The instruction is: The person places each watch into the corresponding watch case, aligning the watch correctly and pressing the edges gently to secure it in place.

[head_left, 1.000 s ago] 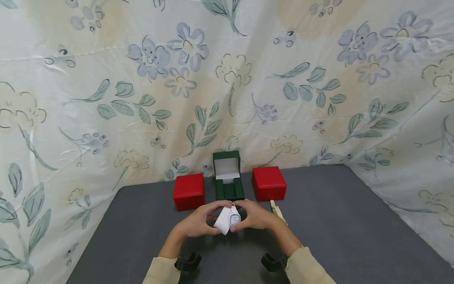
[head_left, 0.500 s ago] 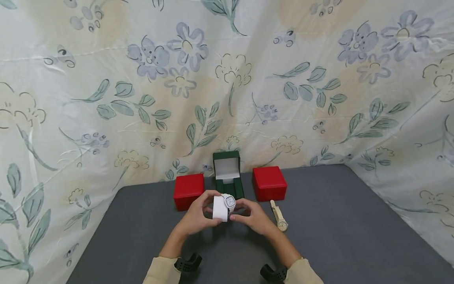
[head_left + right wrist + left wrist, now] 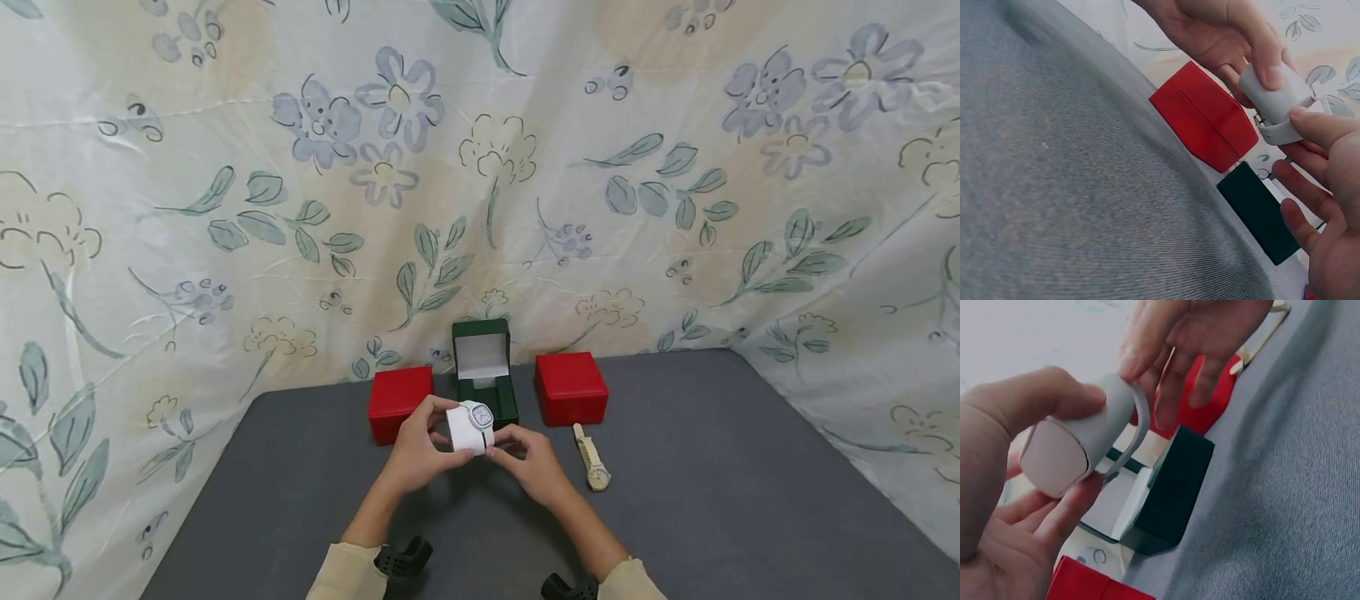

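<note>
Between two grips (image 3: 418,446) (image 3: 534,468), one white watch (image 3: 481,415)

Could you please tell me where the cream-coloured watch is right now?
In the head view, the cream-coloured watch lies on the grey table, to the right of the right hand and just in front of the right-hand red box.

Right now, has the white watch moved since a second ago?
Yes: in the head view, the white watch has moved up and left, nearer the open green box.
</note>
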The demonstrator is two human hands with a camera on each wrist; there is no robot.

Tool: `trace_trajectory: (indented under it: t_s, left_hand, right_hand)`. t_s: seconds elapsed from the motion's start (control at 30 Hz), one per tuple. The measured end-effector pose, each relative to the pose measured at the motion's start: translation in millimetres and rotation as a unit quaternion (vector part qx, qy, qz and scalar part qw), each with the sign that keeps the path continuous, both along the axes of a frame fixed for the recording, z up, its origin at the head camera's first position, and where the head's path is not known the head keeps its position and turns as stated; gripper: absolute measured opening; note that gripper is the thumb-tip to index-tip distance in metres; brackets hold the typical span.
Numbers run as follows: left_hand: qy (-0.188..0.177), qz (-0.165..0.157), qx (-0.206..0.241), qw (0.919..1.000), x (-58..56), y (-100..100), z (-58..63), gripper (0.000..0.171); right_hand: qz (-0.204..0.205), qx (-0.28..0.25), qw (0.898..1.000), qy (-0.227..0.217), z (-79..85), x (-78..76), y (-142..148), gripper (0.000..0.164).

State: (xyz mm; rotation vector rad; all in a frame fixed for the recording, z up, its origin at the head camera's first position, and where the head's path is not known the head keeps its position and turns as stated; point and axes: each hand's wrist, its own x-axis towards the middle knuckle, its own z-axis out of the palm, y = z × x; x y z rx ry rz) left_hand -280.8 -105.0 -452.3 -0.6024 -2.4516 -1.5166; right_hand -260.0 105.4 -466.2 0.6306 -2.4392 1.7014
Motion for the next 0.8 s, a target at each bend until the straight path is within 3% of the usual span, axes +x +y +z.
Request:
trace_trajectory:
  t_s: [0.23, 0.37, 0.47, 0.57, 0.63, 0.7, 0.8]
  left_hand:
    - [0.029, 0.07, -0.015, 0.997, 3.8, 9.9, -1.3, 0.064]
    - [0.045, 0.11, -0.025, 0.9926, 3.7, 11.1, -1.9, 0.066]
    - [0.034, 0.127, 0.003, 0.9914, 1.6, 7.5, -1.2, 0.067]
    - [0.0, 0.104, 0.041, 0.9937, -1.3, 3.5, -1.0, 0.068]
    - [-0.028, 0.075, 0.059, 0.9951, -3.1, 1.9, -1.8, 0.07]
    - [-0.043, 0.045, 0.072, 0.9954, -4.6, 1.1, -2.1, 0.07]
    - [-0.051, -0.013, 0.092, 0.9944, -5.1, 0.1, -1.0, 0.07]
  right_hand:
    - [-0.048, -0.015, 0.998, 0.029, -26.5, -10.4, -5.8, 0.016]
    - [-0.085, -0.032, 0.993, 0.075, -31.1, -6.7, -18.1, 0.012]
    - [-0.077, -0.018, 0.989, 0.124, -31.6, -2.3, -27.5, 0.008]
    - [-0.077, -0.018, 0.988, 0.134, -28.6, -0.4, -30.8, 0.007]
    - [-0.093, -0.034, 0.989, 0.11, -25.1, -1.8, -28.5, 0.012]
    - [-0.089, -0.061, 0.993, 0.054, -19.8, -4.5, -22.9, 0.025]
    - [-0.028, -0.091, 0.995, -0.04, -12.9, -10.8, -12.4, 0.049]
